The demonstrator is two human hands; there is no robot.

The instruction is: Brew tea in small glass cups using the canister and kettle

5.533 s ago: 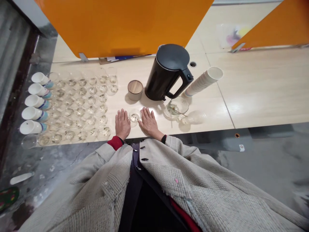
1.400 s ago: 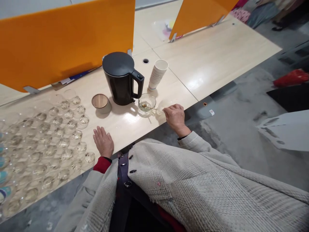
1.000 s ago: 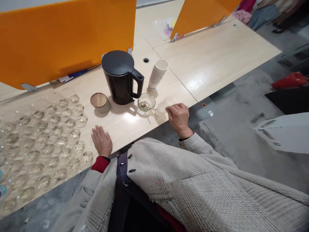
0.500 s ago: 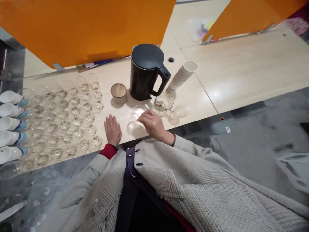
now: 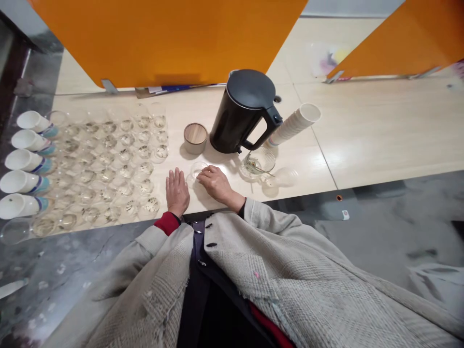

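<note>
My left hand [image 5: 177, 191] lies flat on the wooden table [image 5: 380, 130] near its front edge, fingers stretched out, holding nothing. Just to its right stands a small clear plastic cup [image 5: 196, 171], and my right hand [image 5: 214, 181] has its fingers closed on the cup's rim. To the left of both hands spreads a grid of several small clear cups [image 5: 116, 164] with a little tea leaf in each. Beyond the hands stand a black electric kettle [image 5: 243, 111] and a small wooden-lidded tin [image 5: 195, 137].
A glass bowl with a spoon [image 5: 257, 163] and a stack of clear cups lying on its side [image 5: 284, 178] are right of my hands. A leaning stack of paper cups [image 5: 295, 123] is behind. Several paper cups [image 5: 25, 164] line the left edge. Orange dividers [image 5: 166, 38] stand at the back.
My right hand went to the stack of clear cups at the right, took one cup, and brought it left to the table in front of me. My left hand stayed flat.
</note>
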